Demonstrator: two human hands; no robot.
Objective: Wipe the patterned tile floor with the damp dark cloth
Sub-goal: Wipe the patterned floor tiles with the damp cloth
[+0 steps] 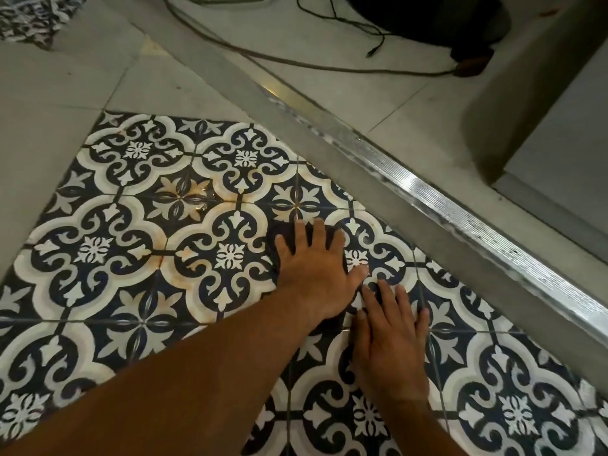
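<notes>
The patterned tile floor [138,245] is blue-black and white, with orange-brown stains around some joints. My left hand [316,268] lies flat with fingers spread, pressing the dark cloth [284,229] onto the tiles. Only the cloth's edges show, beyond the fingertips and under the wrist. My right hand [390,337] rests palm down on the tiles just to the right of and nearer than the left hand, holding nothing. I cannot tell whether its thumb touches the cloth's near edge.
A metal threshold strip [460,199] on a grey sill runs diagonally just right of my hands. Beyond it lie cables [296,60] on plain tiles and a dark round object [427,14]. A grey door frame post [513,93] stands at the right. A patterned rug [29,18] lies at the top left.
</notes>
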